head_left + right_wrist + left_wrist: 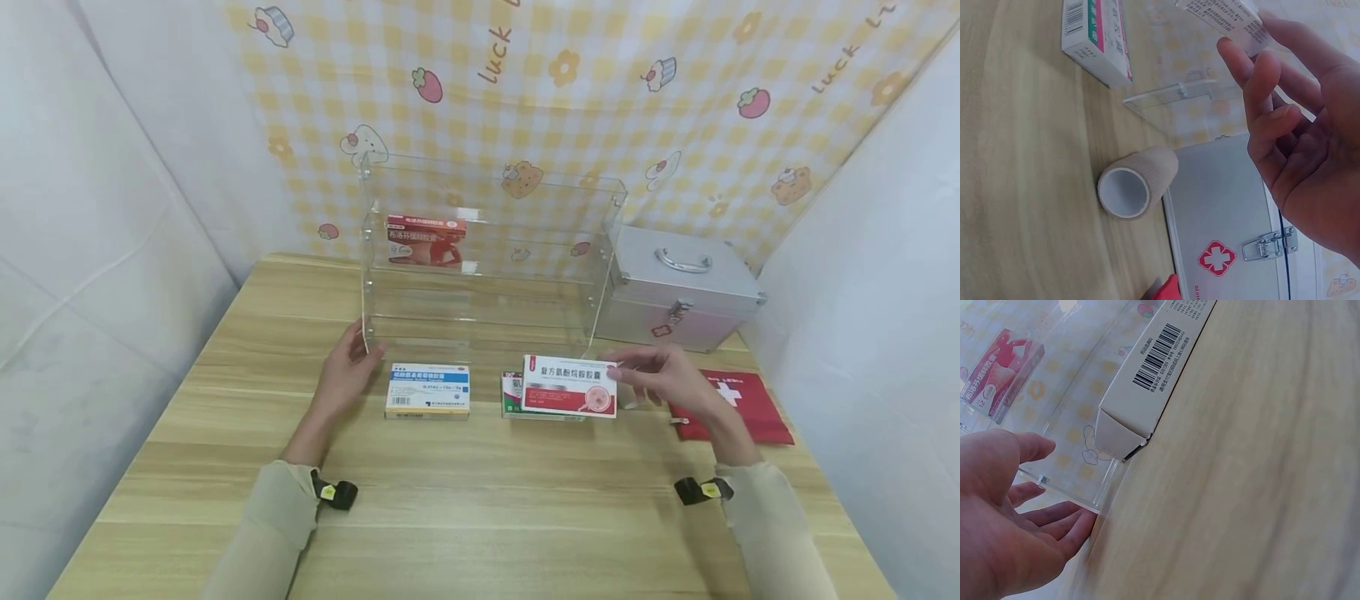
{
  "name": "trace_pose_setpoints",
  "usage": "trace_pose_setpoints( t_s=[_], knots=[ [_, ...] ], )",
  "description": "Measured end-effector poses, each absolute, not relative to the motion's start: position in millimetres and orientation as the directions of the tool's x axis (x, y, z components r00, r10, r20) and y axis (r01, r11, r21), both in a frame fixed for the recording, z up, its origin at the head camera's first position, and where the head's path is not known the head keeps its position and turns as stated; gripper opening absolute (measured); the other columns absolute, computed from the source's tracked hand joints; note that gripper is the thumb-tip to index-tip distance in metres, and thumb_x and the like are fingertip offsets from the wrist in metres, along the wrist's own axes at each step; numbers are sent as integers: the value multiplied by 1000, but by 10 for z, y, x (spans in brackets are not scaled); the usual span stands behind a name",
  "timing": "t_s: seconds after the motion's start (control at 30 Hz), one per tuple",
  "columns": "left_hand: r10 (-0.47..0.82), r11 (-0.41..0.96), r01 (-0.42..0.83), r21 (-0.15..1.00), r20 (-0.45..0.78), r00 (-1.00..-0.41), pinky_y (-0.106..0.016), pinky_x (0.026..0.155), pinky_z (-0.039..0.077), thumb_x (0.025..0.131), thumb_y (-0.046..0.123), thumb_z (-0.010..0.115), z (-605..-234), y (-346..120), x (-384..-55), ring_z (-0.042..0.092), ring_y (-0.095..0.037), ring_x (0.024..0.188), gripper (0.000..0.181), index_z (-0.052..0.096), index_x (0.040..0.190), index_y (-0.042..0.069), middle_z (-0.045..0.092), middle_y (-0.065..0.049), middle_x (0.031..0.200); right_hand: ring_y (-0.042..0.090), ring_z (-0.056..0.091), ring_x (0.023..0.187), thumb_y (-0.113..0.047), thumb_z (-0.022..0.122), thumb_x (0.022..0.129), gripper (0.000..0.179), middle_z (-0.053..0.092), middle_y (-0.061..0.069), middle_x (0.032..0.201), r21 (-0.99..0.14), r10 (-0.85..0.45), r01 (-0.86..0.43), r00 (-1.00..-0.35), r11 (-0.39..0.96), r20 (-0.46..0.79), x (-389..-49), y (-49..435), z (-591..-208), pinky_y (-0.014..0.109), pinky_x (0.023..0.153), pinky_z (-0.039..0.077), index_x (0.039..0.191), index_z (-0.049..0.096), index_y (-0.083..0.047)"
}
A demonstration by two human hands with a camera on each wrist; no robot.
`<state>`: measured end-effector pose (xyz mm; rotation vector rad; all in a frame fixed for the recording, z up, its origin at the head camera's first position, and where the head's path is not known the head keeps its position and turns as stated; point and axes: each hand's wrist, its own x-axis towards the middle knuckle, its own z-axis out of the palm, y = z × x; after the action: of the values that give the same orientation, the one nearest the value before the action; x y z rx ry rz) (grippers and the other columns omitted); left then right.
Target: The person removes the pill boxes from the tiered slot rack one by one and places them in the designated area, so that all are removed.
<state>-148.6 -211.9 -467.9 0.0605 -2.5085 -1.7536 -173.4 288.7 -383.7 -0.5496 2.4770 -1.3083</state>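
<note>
"So, what could have gone wrong from there?"

"Mostly a slip, in my judgement. I had the right hand [666, 377] pinching the white-and-red box [570, 385] by its right end only, so the free left end might have dipped and knocked the green-edged box [512, 407] behind it."

"And the left hand [347, 371]?"

"Its fingers lay loose, thumb apart, at the lower left corner of the clear rack [517, 292]. I couldn't tell how hard they pressed; a strong push could have shifted the rack and toppled the red box [426, 242] it carried. A brush from the right hand might also have set the tan tube [1141, 181] rolling, since it seemed to lie on its side near the metal case [678, 287]."

"Where was the white-and-red box?"

"In front of the rack's lower right part, apart from the blue-and-white box [427, 390] on the table [480, 517]. From the right wrist view, I judged it lifted."

"How did it look?"

"Neat, its broad face turned toward the head camera: white above, red below, dark lettering across the white, a round pale emblem at lower right. I saw no dents on that face."
</note>
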Motion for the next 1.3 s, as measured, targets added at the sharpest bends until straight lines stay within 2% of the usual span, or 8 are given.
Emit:
trace_pose_setpoints(
  t_s=[0.1, 0.3, 0.5, 0.7, 0.83, 1.07, 1.3],
  knots=[
    [-79, 342, 13, 939, 42, -996, -51, 108, 39, 101, 30, 57, -4684, -2121, -1491, 44, -42, 131, 67, 23, 156, 14, 39, -27, 147, 40, 48, 51, -27, 74, 89, 35, 63, 23, 71, -840, -445, -174, -891, 515, -89, -1712, 2883, -3873, 35, 34, 39, 122, 70, -14],
    [-81, 337, 5, 942, 34, -996, -51, 108, 38, 101, 31, 57, -4690, -2122, -1497, 44, -41, 131, 67, 23, 156, 14, 39, -27, 147, 35, 53, 53, -22, 73, 90, 37, 67, 25, 86, -848, -485, -176, -868, 499, -106, -1653, 2871, -3960, 35, 35, 42, 123, 68, -8],
    [-79, 335, 3, 942, 32, -996, -50, 108, 39, 101, 30, 56, -4698, -2128, -1499, 44, -41, 131, 66, 24, 156, 14, 39, -27, 147, 52, 51, 60, -24, 75, 88, 33, 67, 27, 94, -865, -479, -110, -862, 490, -162, -1595, 2850, -4050, 37, 36, 43, 119, 70, -12],
    [-75, 337, 6, 942, 33, -997, -51, 108, 39, 101, 31, 56, -4698, -2135, -1502, 44, -41, 130, 67, 23, 156, 14, 40, -27, 146, 48, 51, 57, -29, 78, 86, 32, 68, 24, 90, -853, -440, -65, -875, 518, -201, -1558, 2833, -4133, 39, 35, 42, 115, 72, -17],
    [-72, 335, 8, 942, 34, -997, -52, 108, 38, 101, 31, 56, -4696, -2136, -1504, 44, -42, 130, 67, 23, 156, 15, 40, -27, 146, 44, 52, 55, -28, 77, 87, 31, 68, 23, 87, -856, -466, -72, -860, 513, -206, -1539, 2816, -4180, 38, 35, 42, 116, 72, -17],
    [-72, 332, 8, 943, 33, -997, -52, 108, 38, 101, 31, 56, -4702, -2138, -1503, 44, -42, 131, 66, 24, 156, 15, 40, -27, 147, 49, 52, 57, -29, 77, 87, 32, 69, 21, 86, -849, -491, -66, -838, 525, -239, -1512, 2798, -4229, 36, 36, 43, 115, 72, -15],
    [-74, 329, 3, 944, 29, -997, -52, 108, 38, 101, 31, 56, -4683, -2128, -1502, 44, -41, 131, 66, 24, 156, 15, 39, -26, 147, 46, 54, 55, -28, 76, 88, 30, 70, 17, 86, -848, -514, -73, -821, 525, -247, -1501, 2806, -4268, 35, 37, 44, 116, 72, -17]
  ],
)
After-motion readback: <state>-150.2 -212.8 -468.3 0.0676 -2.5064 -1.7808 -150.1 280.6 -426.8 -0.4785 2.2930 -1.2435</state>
